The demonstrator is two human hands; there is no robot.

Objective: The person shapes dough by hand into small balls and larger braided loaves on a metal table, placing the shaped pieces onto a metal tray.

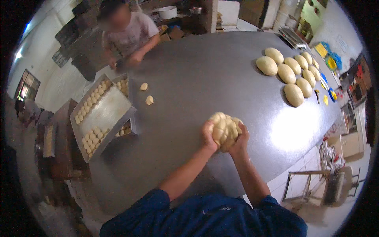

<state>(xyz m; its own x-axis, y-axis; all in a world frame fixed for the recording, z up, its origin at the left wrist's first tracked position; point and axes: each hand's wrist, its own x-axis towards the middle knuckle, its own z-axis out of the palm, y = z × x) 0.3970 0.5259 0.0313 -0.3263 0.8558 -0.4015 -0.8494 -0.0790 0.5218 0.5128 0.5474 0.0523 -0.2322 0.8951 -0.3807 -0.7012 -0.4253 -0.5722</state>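
Note:
Between my two hands is a large lump of pale dough point(225, 130), its top creased and folded. My left hand point(208, 136) grips its left side, and my right hand point(241, 139) grips its right side. The fingers of both hands curl round the dough and are partly hidden by it. Far right on the grey table lie several smooth oval dough loaves point(286, 74) in a cluster. Two small dough pieces point(149, 100) rest on the table to the left, close to a metal tray.
The metal tray point(112, 104) holds rows of small dough balls and sits tilted over another tray at the table's left edge. Across the grey table point(197, 75) stands a co-worker point(130, 35) with hands near the far left edge. A scraper-like tool point(317, 96) lies beside the loaves.

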